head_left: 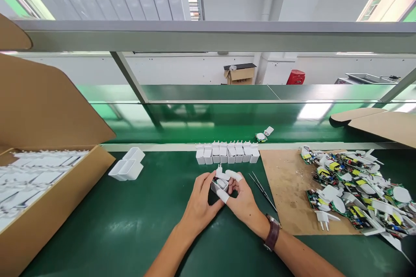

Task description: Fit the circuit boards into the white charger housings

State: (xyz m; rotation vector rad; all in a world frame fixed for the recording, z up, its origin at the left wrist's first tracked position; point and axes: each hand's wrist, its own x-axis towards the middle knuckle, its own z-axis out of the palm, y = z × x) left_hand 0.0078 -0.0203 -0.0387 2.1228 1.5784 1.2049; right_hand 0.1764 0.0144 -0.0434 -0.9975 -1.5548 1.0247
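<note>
Both hands meet at the middle of the green mat over one small white charger housing (219, 184) with a plug part on top. My left hand (199, 201) curls around its left side. My right hand (242, 197), with white finger cots on thumb and forefinger, pinches it from the right and top. A watch sits on my right wrist. Just beyond the hands stands a row of several white charger housings (227, 153). Black tweezers (262, 190) lie on the mat right of my right hand.
An open cardboard box (48, 207) of white parts fills the left. Two empty white shells (127, 166) lie near it. A brown board (286, 190) at right carries a heap of circuit boards with plug caps (354, 190). A green conveyor belt (211, 125) runs behind, carrying a small part (264, 135).
</note>
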